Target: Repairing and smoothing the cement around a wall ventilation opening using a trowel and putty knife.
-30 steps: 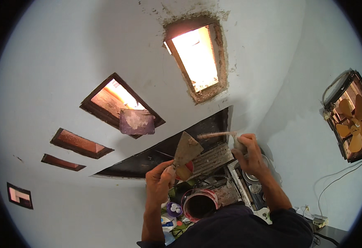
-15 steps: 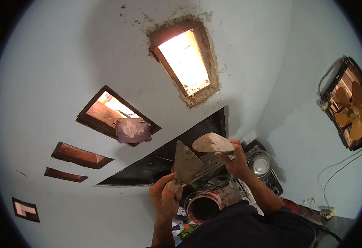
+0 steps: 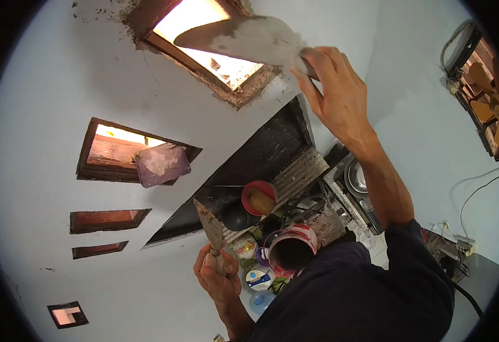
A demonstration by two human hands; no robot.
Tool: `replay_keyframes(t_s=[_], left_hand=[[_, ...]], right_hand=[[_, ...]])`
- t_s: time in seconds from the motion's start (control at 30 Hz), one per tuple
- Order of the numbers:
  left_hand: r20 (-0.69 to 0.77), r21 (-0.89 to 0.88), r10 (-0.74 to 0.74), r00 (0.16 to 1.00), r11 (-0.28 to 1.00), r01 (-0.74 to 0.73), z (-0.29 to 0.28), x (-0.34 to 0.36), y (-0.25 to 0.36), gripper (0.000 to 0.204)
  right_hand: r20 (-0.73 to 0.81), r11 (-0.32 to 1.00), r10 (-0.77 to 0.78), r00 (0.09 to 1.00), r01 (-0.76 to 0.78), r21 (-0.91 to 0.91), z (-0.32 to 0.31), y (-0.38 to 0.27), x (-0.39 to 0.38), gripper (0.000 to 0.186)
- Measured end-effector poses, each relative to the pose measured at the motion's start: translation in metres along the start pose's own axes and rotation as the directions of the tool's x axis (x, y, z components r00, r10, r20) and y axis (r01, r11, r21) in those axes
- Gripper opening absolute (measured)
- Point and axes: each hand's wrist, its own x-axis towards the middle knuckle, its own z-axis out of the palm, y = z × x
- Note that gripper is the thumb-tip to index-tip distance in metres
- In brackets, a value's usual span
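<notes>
Grey-smeared flat tool (image 3: 244, 40), long-bladed: overlaps the bright window opening (image 3: 189, 17) in view; right hand (image 3: 338, 91) grips its near end, presumably to keep the blade free. Pointed trowel (image 3: 211, 225), lower: left hand (image 3: 218, 279) clasps the handle, blade outward. Red-and-white bucket (image 3: 305, 232): between both arms.
</notes>
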Motion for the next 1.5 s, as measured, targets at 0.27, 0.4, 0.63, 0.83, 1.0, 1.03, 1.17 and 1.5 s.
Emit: replay_keyframes(t_s=[0.27,0.4,0.63,0.83,1.0,1.03,1.17,1.5], left_hand=[[-0.036,0.026,-0.086,0.996,0.996,0.087,0.010,-0.009,0.000,0.047],[-0.077,0.028,-0.102,0.992,0.994,0.104,0.010,-0.011,-0.001,0.050],[-0.051,0.016,-0.073,0.996,0.997,0.074,0.009,-0.010,-0.005,0.066],[-0.009,0.025,-0.070,0.998,0.997,0.070,0.003,-0.006,-0.014,0.078],[0.011,0.048,-0.050,0.999,0.998,0.050,0.002,-0.006,-0.018,0.086],[0.022,0.064,-0.044,0.999,0.997,0.042,0.003,-0.006,-0.019,0.087],[-0.016,0.084,-0.089,0.996,0.992,0.090,0.006,-0.006,-0.018,0.088],[-0.017,-0.026,-0.034,0.999,0.999,0.034,0.001,-0.007,-0.007,0.045]], right_hand=[[-0.107,0.995,-0.052,0.993,0.043,-0.085,0.017,-0.013,0.029,0.037],[-0.101,0.998,-0.044,0.994,0.040,-0.042,0.018,-0.018,0.038,0.035],[-0.049,0.994,-0.060,0.997,0.056,-0.089,-0.002,-0.013,0.059,0.031],[0.082,0.999,-0.043,0.996,0.046,-0.029,-0.022,-0.015,0.079,0.032],[0.160,0.996,0.070,0.985,-0.059,-0.070,-0.037,-0.033,0.081,0.026],[0.160,0.996,0.068,0.985,-0.057,-0.072,-0.033,-0.032,0.080,0.026],[-0.013,0.991,-0.021,1.000,0.019,-0.135,-0.017,-0.028,0.063,0.028],[0.478,0.296,0.502,0.721,-0.663,0.688,0.013,-0.073,-0.049,0.029]])
